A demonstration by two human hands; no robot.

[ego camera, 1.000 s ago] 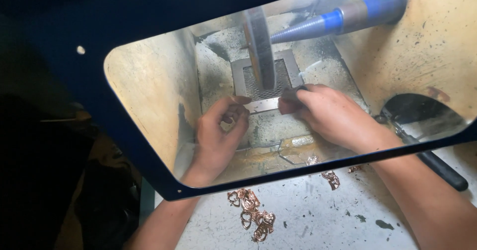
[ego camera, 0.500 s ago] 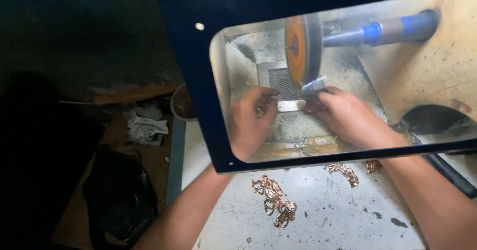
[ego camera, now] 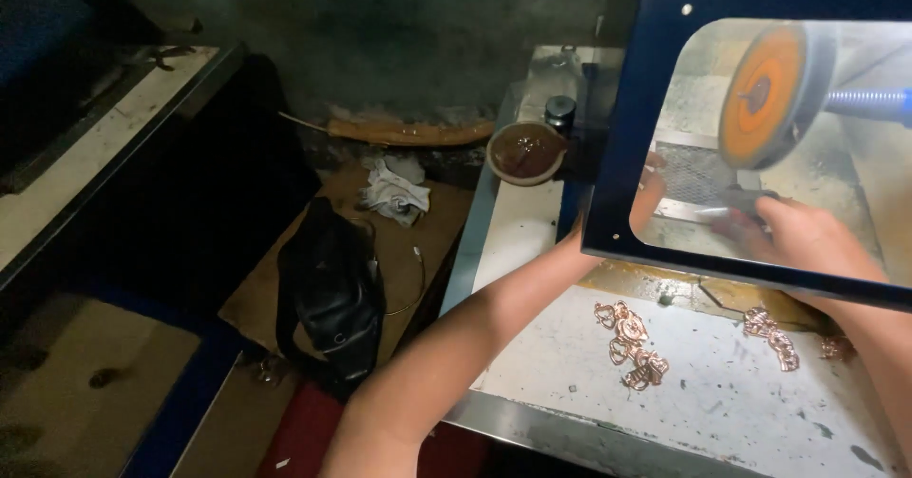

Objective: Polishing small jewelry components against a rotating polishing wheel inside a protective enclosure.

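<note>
Both my hands reach behind a clear shield in a dark blue frame (ego camera: 617,155). An orange wheel (ego camera: 768,93) on a blue-sleeved shaft (ego camera: 869,103) stands behind it. My right hand (ego camera: 807,240) grips a thin, shiny metal piece (ego camera: 717,214) just below the wheel. My left hand (ego camera: 651,193) holds the piece's other end; the frame hides most of that hand. A metal mesh plate (ego camera: 693,174) lies under the wheel.
Copper-coloured small parts lie in heaps (ego camera: 632,345) (ego camera: 771,334) on the white bench (ego camera: 722,402). A brown bowl (ego camera: 525,150) and a small jar (ego camera: 560,112) stand at the bench's far left. On the floor lie a black bag (ego camera: 328,297), a rag (ego camera: 394,188) and a stick (ego camera: 408,134).
The view has swung left, so the shield and wheel now sit at the upper right and the floor shows. Both hands stay on the metal piece at the wheel.
</note>
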